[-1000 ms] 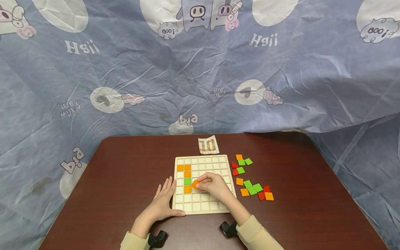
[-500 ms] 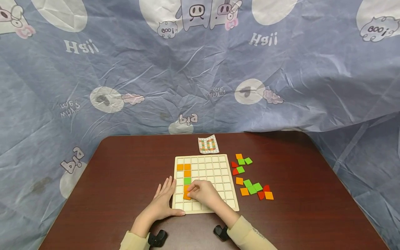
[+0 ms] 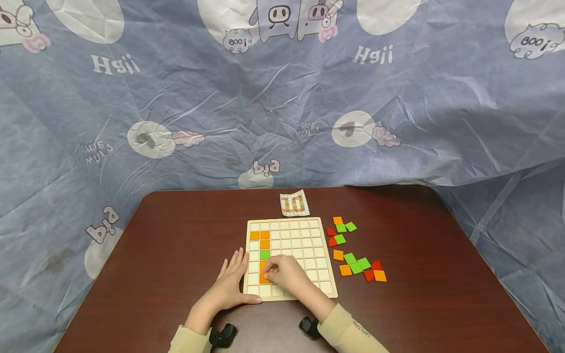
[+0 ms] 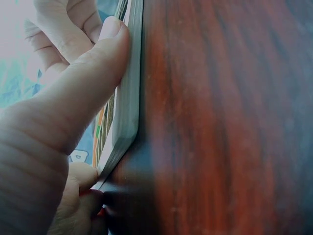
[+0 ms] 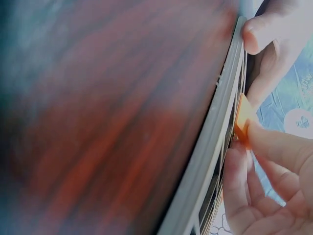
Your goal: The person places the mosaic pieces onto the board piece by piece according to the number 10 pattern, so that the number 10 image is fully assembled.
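Observation:
A pale wooden grid board (image 3: 300,240) lies on the table. My right hand (image 3: 289,274) is over its lower left part, thumb and fingers pinching an orange square tile (image 3: 264,278) at a cell of the second column. In the right wrist view that orange tile (image 5: 243,117) looks slightly tilted against the board. Just above it in the column are another orange tile (image 3: 263,264), partly covered by my fingers, and a green tile (image 3: 265,254). More orange tiles (image 3: 259,235) fill cells near the top. My left hand (image 3: 229,287) rests along the board's left side, fingers extended, thumb at the front edge.
Loose green, orange and red tiles (image 3: 356,268) are scattered to the right of the board, with another group (image 3: 341,228) farther back. A small printed pattern card (image 3: 295,204) lies behind the board. A patterned cloth (image 3: 282,98) hangs beyond the dark wooden table (image 3: 190,235).
My right hand has carried the orange tile left and toward me, down to the cell below the other orange tile, where it now lies straighter. My left hand has stayed put.

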`<state>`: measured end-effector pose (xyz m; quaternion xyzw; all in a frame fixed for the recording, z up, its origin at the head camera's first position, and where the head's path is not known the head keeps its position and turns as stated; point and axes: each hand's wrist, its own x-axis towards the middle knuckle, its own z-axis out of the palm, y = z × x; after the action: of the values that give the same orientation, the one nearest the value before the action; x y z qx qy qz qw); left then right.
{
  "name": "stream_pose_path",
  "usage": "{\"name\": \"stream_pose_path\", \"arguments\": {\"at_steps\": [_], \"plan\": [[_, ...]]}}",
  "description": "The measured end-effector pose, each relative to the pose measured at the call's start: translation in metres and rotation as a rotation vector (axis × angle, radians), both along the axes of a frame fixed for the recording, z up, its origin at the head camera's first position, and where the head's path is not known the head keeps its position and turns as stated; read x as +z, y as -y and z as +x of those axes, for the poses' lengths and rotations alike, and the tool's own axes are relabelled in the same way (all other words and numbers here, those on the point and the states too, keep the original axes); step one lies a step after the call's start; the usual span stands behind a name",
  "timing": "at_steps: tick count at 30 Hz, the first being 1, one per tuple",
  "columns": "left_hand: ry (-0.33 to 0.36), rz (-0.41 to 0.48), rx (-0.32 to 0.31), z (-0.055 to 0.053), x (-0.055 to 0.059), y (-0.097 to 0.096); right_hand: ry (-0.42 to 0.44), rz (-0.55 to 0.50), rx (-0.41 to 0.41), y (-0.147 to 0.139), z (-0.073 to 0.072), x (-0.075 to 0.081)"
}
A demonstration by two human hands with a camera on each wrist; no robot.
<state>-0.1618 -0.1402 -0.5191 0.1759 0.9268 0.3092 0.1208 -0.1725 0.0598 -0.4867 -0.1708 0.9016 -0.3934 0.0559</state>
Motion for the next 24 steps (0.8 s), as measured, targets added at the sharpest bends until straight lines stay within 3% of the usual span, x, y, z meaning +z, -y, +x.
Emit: {"name": "stream_pose_path", "arguments": {"at_steps": [4, 11, 17, 24], "plan": [[-0.004, 0.002, 0.003, -0.001, 0.000, 0.000, -0.057, 0.048, -0.015, 0.001, 0.000, -0.001], [-0.013, -0.002, -0.003, -0.001, 0.000, 0.000, -0.032, 0.078, -0.018, 0.001, 0.002, -0.003], [-0.008, -0.014, 0.002, -0.001, 0.001, -0.001, 0.041, -0.012, -0.022, -0.007, -0.001, 0.002], [-0.001, -0.005, 0.011, 0.000, 0.000, -0.002, 0.121, -0.132, -0.112, -0.033, -0.008, 0.025]]}}
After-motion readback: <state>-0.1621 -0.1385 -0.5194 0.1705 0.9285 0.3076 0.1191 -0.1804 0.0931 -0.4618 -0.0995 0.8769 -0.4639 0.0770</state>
